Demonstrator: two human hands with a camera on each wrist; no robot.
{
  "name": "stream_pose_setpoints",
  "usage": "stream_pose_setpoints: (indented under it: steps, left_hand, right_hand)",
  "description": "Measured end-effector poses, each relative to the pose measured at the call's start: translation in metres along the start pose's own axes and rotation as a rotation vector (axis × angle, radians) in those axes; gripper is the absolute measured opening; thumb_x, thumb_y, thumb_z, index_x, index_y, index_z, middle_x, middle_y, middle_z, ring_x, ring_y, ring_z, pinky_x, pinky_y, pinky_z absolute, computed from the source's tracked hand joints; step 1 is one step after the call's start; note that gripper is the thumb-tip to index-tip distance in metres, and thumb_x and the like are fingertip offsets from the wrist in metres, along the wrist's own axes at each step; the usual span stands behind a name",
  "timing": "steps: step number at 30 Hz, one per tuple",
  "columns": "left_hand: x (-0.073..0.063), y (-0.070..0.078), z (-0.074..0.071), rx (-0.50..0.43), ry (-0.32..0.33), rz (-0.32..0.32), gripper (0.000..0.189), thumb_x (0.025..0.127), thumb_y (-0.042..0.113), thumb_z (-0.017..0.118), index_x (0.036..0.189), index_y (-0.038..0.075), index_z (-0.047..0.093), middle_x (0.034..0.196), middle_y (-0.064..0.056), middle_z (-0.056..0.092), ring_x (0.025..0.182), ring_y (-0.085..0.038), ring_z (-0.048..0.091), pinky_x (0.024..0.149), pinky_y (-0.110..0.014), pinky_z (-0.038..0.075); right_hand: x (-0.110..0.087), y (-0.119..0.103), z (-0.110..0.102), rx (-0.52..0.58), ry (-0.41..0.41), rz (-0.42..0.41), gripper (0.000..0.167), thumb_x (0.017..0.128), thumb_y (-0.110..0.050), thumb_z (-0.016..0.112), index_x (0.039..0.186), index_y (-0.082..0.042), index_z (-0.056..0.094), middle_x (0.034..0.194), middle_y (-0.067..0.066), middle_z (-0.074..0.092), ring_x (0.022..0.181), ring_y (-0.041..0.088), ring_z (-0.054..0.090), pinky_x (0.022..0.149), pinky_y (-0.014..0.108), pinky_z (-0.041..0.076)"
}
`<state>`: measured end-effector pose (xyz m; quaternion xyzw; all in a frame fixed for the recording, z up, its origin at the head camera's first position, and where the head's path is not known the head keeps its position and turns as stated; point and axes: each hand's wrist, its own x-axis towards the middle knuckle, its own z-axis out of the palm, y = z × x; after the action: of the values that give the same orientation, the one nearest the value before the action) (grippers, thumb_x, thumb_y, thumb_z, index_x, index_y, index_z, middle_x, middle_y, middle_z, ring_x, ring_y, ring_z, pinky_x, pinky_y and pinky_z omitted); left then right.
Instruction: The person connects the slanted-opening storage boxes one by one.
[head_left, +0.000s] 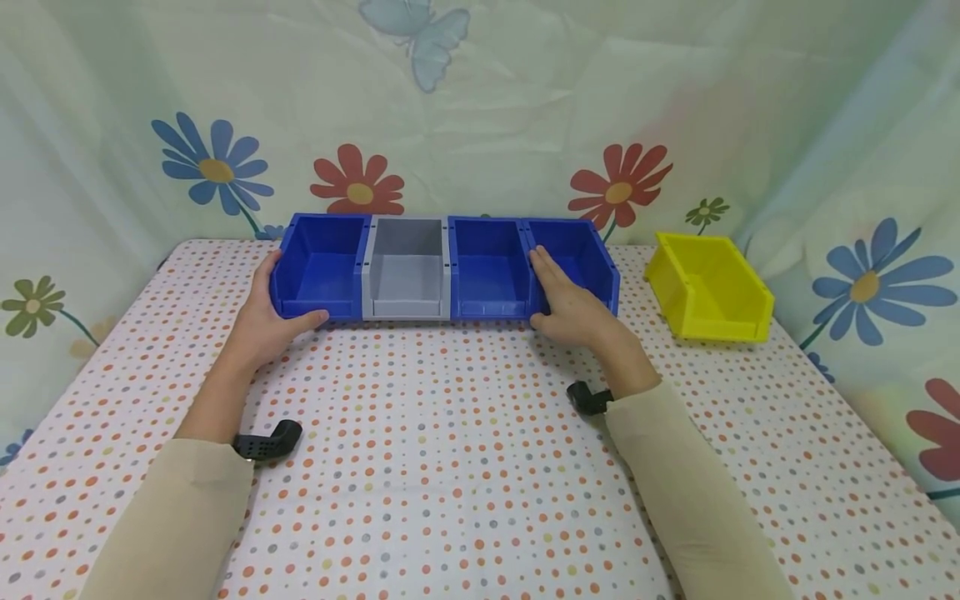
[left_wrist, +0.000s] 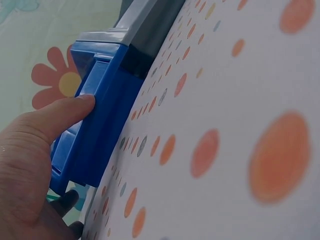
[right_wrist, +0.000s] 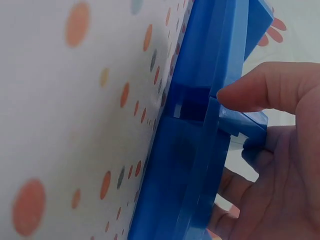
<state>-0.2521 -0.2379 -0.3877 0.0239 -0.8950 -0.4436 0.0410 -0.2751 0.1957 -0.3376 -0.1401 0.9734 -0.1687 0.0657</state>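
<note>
Four-sided, open-topped storage bins stand side by side in a row across the far part of the table. At the left end is a blue bin (head_left: 322,308); my left hand (head_left: 266,317) grips it, thumb (left_wrist: 75,110) on its front and fingers around its left side. A grey bin (head_left: 407,308) comes after it, followed by another blue bin (head_left: 491,308) and a right-end blue bin (head_left: 609,279). My right hand (head_left: 573,312) holds the last two blue bins at their seam, its thumb (right_wrist: 250,92) at the front and fingers over the adjoining walls.
A yellow bin (head_left: 727,331) stands apart to the right of the row, turned at an angle. The dotted tablecloth (head_left: 420,450) covers the table. Behind the row hangs a flowered curtain (head_left: 495,150). A black wrist camera (head_left: 270,442) is strapped on the left wrist.
</note>
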Motion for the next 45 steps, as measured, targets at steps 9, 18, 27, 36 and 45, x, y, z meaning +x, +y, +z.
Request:
stream_pose_setpoints:
  steps: [9, 18, 27, 36, 45]
  left_hand:
    - [-0.003, 0.003, 0.003, -0.008, -0.007, -0.008, 0.119, 0.089, 0.04, 0.08, 0.166, 0.035, -0.01, 0.173, -0.022, 0.008, 0.152, -0.055, 0.021, 0.117, -0.075, 0.027]
    - [-0.001, 0.003, 0.004, -0.002, -0.002, -0.011, 0.12, 0.088, 0.043, 0.081, 0.166, 0.037, -0.009, 0.173, -0.02, 0.008, 0.153, -0.055, 0.021, 0.117, -0.075, 0.027]
    - [-0.002, 0.003, 0.003, 0.005, 0.001, -0.017, 0.12, 0.088, 0.041, 0.081, 0.166, 0.036, -0.009, 0.173, -0.02, 0.008, 0.152, -0.055, 0.021, 0.117, -0.075, 0.028]
    - [-0.001, 0.002, 0.003, -0.002, -0.006, -0.014, 0.12, 0.088, 0.044, 0.081, 0.166, 0.037, -0.009, 0.173, -0.02, 0.008, 0.152, -0.055, 0.021, 0.117, -0.075, 0.028]
    - [0.0, 0.001, 0.001, -0.002, -0.002, -0.014, 0.119, 0.088, 0.041, 0.081, 0.166, 0.036, -0.009, 0.173, -0.02, 0.008, 0.153, -0.054, 0.021, 0.117, -0.074, 0.028]
  right_hand:
    - [-0.002, 0.003, -0.003, 0.038, 0.031, -0.008, 0.092, 0.1, -0.017, 0.058, 0.168, -0.022, -0.004, 0.175, -0.004, -0.009, 0.161, 0.036, 0.015, 0.125, 0.06, 0.027]
    - [-0.01, 0.005, -0.012, 0.056, 0.207, -0.06, 0.08, 0.102, -0.015, 0.056, 0.168, -0.017, 0.011, 0.176, 0.005, 0.008, 0.16, 0.037, 0.015, 0.128, 0.06, 0.019]
    - [-0.016, 0.015, -0.023, 0.083, 0.404, -0.106, 0.072, 0.103, -0.014, 0.055, 0.167, -0.015, 0.022, 0.173, 0.011, 0.022, 0.159, 0.038, 0.021, 0.125, 0.062, 0.024]
    - [-0.032, 0.036, -0.038, 0.122, 0.603, -0.039, 0.066, 0.103, -0.01, 0.054, 0.164, -0.011, 0.029, 0.168, 0.015, 0.032, 0.155, 0.038, 0.03, 0.126, 0.058, 0.026]
    - [-0.047, 0.059, -0.051, 0.15, 0.651, 0.122, 0.065, 0.105, -0.018, 0.049, 0.165, -0.014, 0.025, 0.169, 0.014, 0.029, 0.153, 0.042, 0.029, 0.126, 0.059, 0.025]
